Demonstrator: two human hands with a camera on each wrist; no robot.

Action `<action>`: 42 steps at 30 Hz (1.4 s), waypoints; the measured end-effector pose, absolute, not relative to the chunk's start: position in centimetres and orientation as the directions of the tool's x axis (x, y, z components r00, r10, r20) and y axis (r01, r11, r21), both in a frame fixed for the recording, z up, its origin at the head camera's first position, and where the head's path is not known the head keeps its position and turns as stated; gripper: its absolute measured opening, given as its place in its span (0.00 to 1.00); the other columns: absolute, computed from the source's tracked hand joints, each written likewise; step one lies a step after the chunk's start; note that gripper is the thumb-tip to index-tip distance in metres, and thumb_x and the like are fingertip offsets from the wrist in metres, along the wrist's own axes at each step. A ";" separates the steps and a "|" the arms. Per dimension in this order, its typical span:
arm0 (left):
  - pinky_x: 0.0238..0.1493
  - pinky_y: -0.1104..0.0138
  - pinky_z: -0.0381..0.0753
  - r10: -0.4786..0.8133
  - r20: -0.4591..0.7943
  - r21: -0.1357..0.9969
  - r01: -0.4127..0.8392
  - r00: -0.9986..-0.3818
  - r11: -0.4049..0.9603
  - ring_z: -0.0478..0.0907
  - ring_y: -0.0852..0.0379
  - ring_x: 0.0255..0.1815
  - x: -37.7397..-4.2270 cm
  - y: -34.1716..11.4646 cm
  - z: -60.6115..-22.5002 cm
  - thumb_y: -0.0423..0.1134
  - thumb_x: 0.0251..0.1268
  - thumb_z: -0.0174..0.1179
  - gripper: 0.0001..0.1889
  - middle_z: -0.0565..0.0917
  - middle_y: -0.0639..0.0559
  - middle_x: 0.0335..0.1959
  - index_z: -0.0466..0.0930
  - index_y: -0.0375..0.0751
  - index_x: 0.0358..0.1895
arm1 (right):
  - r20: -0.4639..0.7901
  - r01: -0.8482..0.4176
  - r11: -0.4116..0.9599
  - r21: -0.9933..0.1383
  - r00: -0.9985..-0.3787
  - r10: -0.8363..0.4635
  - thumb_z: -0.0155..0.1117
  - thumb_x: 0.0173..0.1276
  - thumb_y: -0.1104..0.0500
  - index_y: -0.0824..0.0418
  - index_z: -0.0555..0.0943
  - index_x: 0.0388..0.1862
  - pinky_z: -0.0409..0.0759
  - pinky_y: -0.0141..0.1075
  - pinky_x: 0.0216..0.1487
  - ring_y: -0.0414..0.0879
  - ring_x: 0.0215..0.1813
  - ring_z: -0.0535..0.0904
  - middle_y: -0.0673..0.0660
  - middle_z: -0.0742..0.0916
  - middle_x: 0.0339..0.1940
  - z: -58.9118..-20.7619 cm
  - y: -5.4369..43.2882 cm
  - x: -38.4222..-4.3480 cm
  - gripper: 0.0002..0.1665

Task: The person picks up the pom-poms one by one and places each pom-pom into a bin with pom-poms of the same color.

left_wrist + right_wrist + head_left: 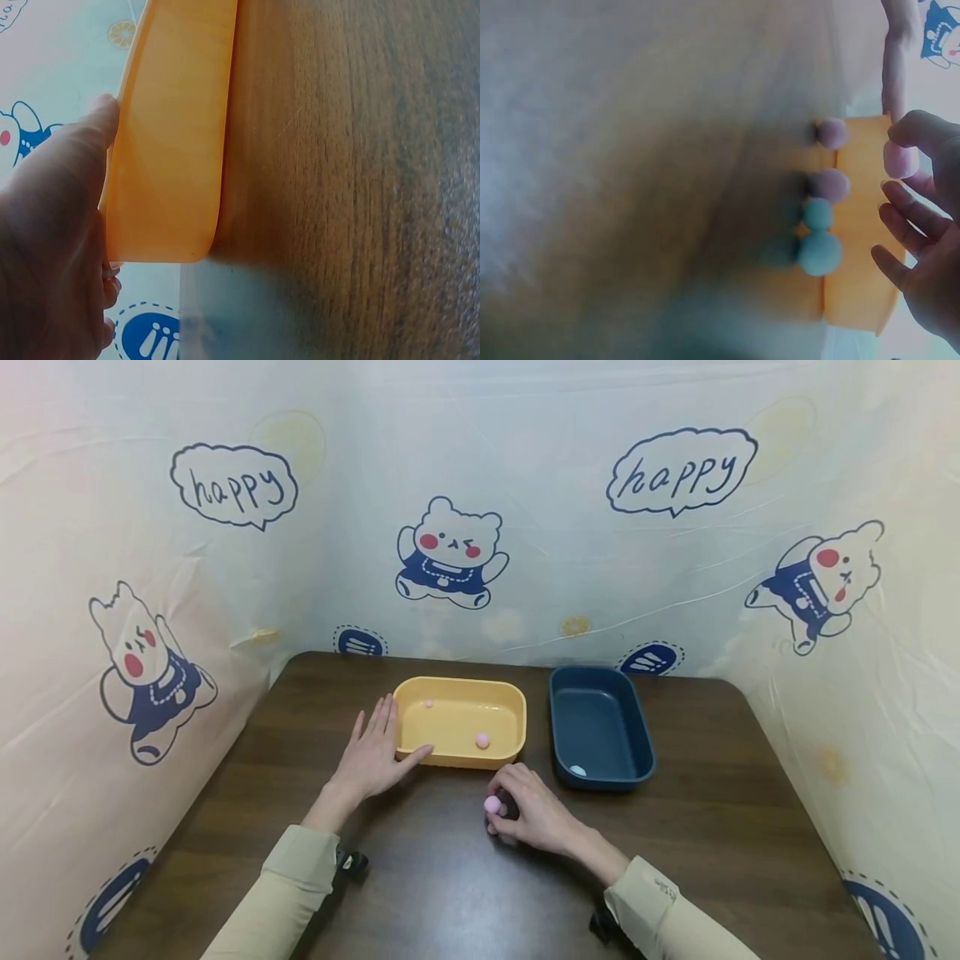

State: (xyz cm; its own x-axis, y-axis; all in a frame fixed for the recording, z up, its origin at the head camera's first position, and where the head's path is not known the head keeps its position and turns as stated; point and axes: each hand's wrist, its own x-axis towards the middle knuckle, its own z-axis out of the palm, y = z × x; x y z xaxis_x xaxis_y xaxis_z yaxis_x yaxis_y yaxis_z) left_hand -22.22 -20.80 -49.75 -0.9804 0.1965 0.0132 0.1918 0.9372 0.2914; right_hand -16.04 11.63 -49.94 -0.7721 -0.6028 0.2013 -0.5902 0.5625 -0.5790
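The left hand (pixel 371 760) lies with extended fingers along the left end of a yellow plastic box (pixel 442 722), its thumb over the front rim. In the left wrist view that thumb touches the upper edge of the box's wall (pixel 169 142). Between thumb and index finger, the right hand (pixel 536 814) pinches a pink ball (pixel 492 804) above the table, in front of the box. The right wrist view shows two pink balls (pixel 830 185) and two teal balls (pixel 820 253) in a row on the table; the right hand mostly hides them from the head view.
Inside the yellow box are a larger pink ball (pixel 482 741) and a smaller pink ball (pixel 429 703). A dark blue box (pixel 600 714) stands to its right, with a pale blue ball (pixel 577 771) near its front. A printed curtain (pixel 540 568) surrounds the brown table (pixel 450 877).
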 end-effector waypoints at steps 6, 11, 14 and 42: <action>0.93 0.36 0.39 0.196 0.012 0.295 0.191 -0.981 0.936 0.42 0.34 0.95 -22.1 -20.9 -49.7 0.81 0.74 0.47 0.64 0.40 0.35 0.94 0.37 0.30 0.90 | 0.249 -0.599 0.555 -0.578 -0.776 -0.579 0.80 0.70 0.58 0.53 0.82 0.50 0.80 0.45 0.63 0.45 0.59 0.78 0.49 0.87 0.50 -49.0 11.8 -16.4 0.16; 0.93 0.36 0.39 0.196 0.014 0.291 0.191 -0.981 0.937 0.42 0.34 0.95 -22.1 -20.9 -49.7 0.81 0.74 0.46 0.64 0.41 0.35 0.94 0.37 0.31 0.90 | 0.302 -0.621 0.540 -0.568 -0.768 -0.565 0.82 0.68 0.60 0.53 0.82 0.51 0.81 0.43 0.61 0.44 0.58 0.78 0.48 0.87 0.48 -48.4 12.0 -17.0 0.18; 0.93 0.36 0.39 0.194 0.011 0.286 0.189 -0.981 0.939 0.42 0.34 0.95 -22.1 -20.9 -49.8 0.82 0.74 0.45 0.64 0.41 0.35 0.94 0.37 0.31 0.90 | 0.320 -0.625 0.535 -0.569 -0.767 -0.556 0.82 0.68 0.60 0.53 0.82 0.50 0.81 0.42 0.60 0.44 0.57 0.78 0.48 0.86 0.48 -48.0 12.2 -17.3 0.18; 0.93 0.36 0.40 0.196 0.022 0.288 0.194 -0.980 0.938 0.41 0.35 0.95 -22.1 -21.0 -49.8 0.82 0.73 0.46 0.65 0.39 0.38 0.94 0.37 0.32 0.91 | 0.367 -0.603 0.525 -0.601 -0.792 -0.488 0.81 0.69 0.62 0.57 0.82 0.50 0.86 0.45 0.55 0.57 0.56 0.82 0.53 0.86 0.48 -46.9 12.3 -20.6 0.17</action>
State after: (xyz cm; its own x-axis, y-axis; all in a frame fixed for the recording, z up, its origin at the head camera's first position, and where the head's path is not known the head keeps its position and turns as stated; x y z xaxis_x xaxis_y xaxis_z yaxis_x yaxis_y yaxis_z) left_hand -22.09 -21.02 -49.83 -0.9803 0.1963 0.0223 0.1943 0.9377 0.2880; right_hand -20.60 12.31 -46.94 -0.7918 -0.4879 0.3674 -0.6025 0.5255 -0.6007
